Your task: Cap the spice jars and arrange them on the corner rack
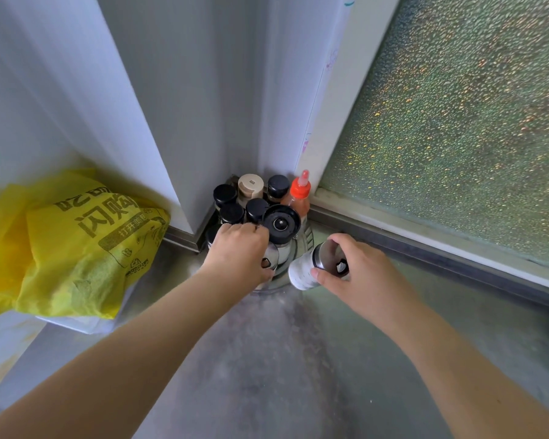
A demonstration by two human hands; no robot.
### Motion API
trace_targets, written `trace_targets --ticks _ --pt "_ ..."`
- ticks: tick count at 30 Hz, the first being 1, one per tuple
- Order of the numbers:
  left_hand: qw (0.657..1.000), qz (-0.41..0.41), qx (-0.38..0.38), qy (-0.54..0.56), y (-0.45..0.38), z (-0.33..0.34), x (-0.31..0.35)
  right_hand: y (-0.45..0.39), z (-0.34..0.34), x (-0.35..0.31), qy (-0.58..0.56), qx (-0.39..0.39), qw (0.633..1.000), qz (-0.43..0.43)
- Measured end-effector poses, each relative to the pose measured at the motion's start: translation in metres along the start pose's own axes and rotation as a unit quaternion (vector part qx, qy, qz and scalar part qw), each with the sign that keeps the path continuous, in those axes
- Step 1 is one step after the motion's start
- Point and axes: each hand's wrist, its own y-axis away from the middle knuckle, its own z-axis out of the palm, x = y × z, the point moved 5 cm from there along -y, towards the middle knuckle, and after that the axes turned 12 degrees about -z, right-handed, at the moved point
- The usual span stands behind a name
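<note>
the spice jar (311,269) lay tilted in the right hand (358,274), long axis slanting, white base toward lower left, metal cap end toward upper right, just beside the corner rack (293,248). right fingers and thumb curled round it. the left hand (240,251) curled over a metal-topped jar (271,258) on the rack, below the black grinder (281,223).

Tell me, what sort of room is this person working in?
Most likely a home kitchen, in a counter corner. Capped spice jars and a red-topped sauce bottle crowd the corner beside a frosted window, and the right hand holds another spice jar above the grey worktop.
</note>
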Motion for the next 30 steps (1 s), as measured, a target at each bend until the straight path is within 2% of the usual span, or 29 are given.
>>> trace_targets --ticks 3,9,14,17,19,21,23,25,27,30 --pt "0.999 0.029 0.036 0.016 -0.004 -0.003 -0.007 -0.001 -0.001 0.001 0.005 0.006 1.0 0.001" --pt "0.998 0.01 0.059 0.005 -0.012 -0.004 -0.02 -0.006 0.004 0.003 0.0 -0.001 1.0 -0.011" --pt "0.997 -0.037 0.003 -0.065 -0.014 -0.007 -0.021 -0.006 0.008 0.005 -0.003 -0.008 1.0 -0.011" --pt "0.996 -0.044 0.001 -0.079 -0.011 -0.011 -0.018 -0.005 0.007 0.007 -0.004 -0.002 1.0 -0.014" --pt "0.996 -0.041 0.02 -0.07 -0.011 -0.015 -0.016 -0.006 0.004 0.005 -0.011 0.009 1.0 -0.02" --pt "0.996 -0.04 0.07 -0.029 -0.011 -0.021 -0.016 -0.011 0.005 -0.001 -0.023 0.015 0.999 -0.033" --pt "0.992 -0.036 0.119 0.018 -0.012 -0.025 -0.017 -0.015 0.014 -0.006 -0.028 -0.002 0.998 -0.048" --pt "0.989 -0.029 0.135 0.048 -0.013 -0.026 -0.018 -0.017 0.025 -0.009 -0.017 -0.03 0.998 -0.047" --pt "0.991 -0.012 0.11 0.077 -0.016 -0.027 -0.016 -0.018 0.031 -0.011 0.003 -0.041 0.998 -0.043" --pt "0.994 0.023 0.024 0.105 -0.025 -0.023 -0.006 -0.022 0.033 -0.014 0.02 -0.045 0.998 -0.043"
